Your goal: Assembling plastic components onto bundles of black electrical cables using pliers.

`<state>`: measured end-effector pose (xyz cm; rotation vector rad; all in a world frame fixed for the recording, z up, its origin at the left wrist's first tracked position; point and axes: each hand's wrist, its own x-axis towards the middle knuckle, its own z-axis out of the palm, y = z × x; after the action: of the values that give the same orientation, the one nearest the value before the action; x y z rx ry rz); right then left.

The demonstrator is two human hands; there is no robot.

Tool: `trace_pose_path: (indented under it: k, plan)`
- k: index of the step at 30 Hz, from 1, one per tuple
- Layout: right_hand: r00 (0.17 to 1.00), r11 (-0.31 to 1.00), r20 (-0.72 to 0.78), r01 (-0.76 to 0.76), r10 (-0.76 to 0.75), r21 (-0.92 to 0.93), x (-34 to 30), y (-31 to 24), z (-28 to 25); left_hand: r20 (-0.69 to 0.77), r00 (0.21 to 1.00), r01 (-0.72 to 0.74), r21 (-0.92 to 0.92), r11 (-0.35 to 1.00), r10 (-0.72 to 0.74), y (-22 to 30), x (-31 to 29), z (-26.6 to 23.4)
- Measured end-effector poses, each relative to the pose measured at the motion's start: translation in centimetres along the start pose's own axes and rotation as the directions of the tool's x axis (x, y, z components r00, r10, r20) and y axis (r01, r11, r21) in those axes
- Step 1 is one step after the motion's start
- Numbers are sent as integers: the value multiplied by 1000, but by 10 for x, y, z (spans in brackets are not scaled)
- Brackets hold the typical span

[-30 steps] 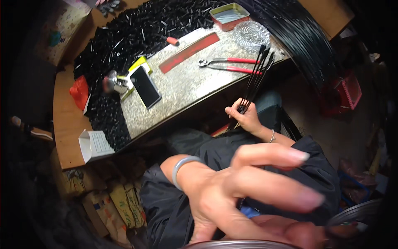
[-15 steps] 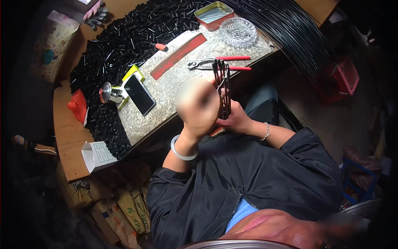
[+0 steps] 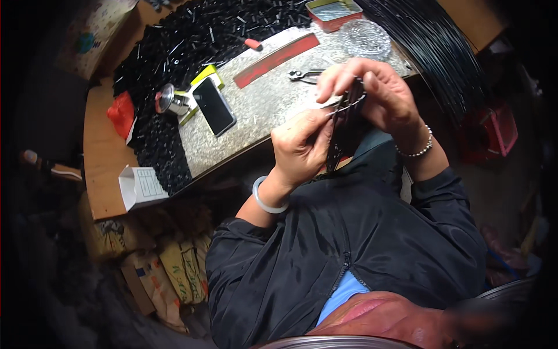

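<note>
My left hand [image 3: 299,142] is closed, thumb and fingers pinching a bundle of thin black rods [image 3: 334,148] that stands roughly upright above my lap. A thin pale wire [image 3: 350,107] loops at the upper part of the bundle. Around that upper part my right hand [image 3: 390,99] is curled, its fingers bent over the wire; the exact grip is partly hidden. Behind it the dark jaws of a pair of pincers [image 3: 299,76] show on the work board, the rest covered by the hand.
The stone-like board [image 3: 256,110] carries a phone [image 3: 214,106], a red flat bar [image 3: 276,60], a glass dish [image 3: 365,39] and a red tin [image 3: 335,23]. Heaped black tubes [image 3: 174,41] surround its far left. Long black rods [image 3: 433,52] lie at right, above a red basket [image 3: 494,134].
My right hand has risen from the bundle's lower end to its upper part and the wire. My left hand has moved lower on the bundle. The view has shifted, so the table appears further right.
</note>
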<state>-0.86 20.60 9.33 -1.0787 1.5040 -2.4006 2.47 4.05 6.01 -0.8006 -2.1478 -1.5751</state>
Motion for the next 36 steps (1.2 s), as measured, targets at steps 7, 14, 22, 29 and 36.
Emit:
trace_pose_path:
  k: [7, 14, 22, 29, 36]
  plan:
    - [1000, 974, -26, 4, 1, 228, -7, 8, -8, -36, 999, 29, -280, 960, -41, -11, -18, -13]
    - [987, 955, 139, -120, 85, 273, -10, 3, 1, -46, 988, 127, -286, 950, -146, -5, -14, -37]
    - [996, 971, 68, 40, -57, 236, -13, 10, 21, 0, 988, 151, -210, 966, -154, 12, 0, -40]
    - [977, 972, 58, 209, -204, -106, -11, 10, 30, -76, 996, 41, -25, 999, -43, 17, -1, -36]
    - [969, 918, -35, 221, -246, -329, -11, 9, 37, -110, 993, 42, -43, 998, -46, 15, -6, -33]
